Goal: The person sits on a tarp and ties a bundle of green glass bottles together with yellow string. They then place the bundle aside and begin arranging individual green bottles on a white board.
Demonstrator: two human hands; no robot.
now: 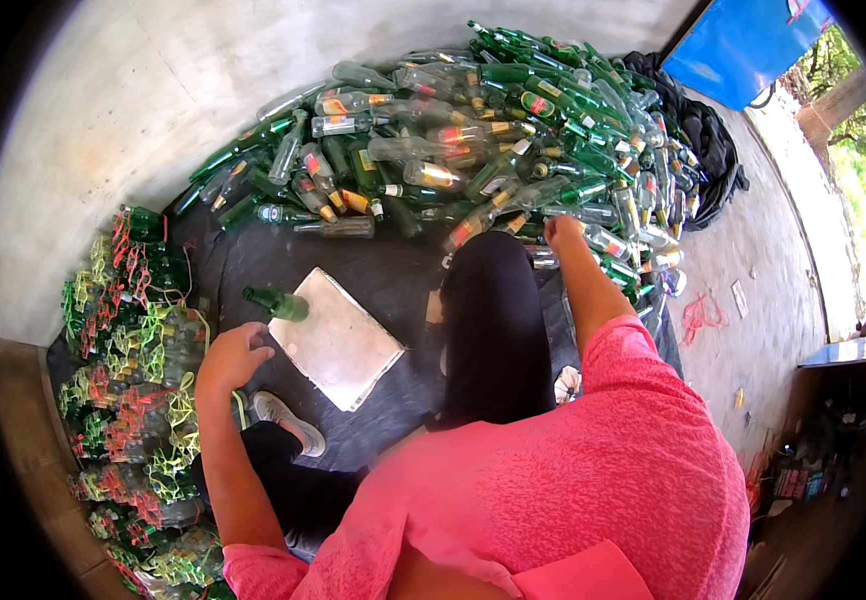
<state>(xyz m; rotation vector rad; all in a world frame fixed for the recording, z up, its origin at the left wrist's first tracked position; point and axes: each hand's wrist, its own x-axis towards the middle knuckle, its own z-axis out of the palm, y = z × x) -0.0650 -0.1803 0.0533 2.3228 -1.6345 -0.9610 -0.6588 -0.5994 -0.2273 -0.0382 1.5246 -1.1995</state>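
A large heap of green and clear glass bottles [433, 150] lies in front of me against the wall. My right hand [564, 229] reaches to the heap's near edge and touches or grips a clear glass bottle [587, 214]; its fingers are partly hidden. On the left, my left hand [242, 352] is empty, fingers apart and curved, beside a white square board [335, 345] on the floor. One green glass bottle [279, 304] stands on the board's far left corner, just beyond that hand.
Bundles of bottles tied with red and yellow-green string [137, 360] stack along my left. A black plastic sheet [253, 259] covers the floor. Black plastic [710, 146] lies behind the heap at right, near a blue panel [740, 52]. Pink string [703, 315] lies on the concrete.
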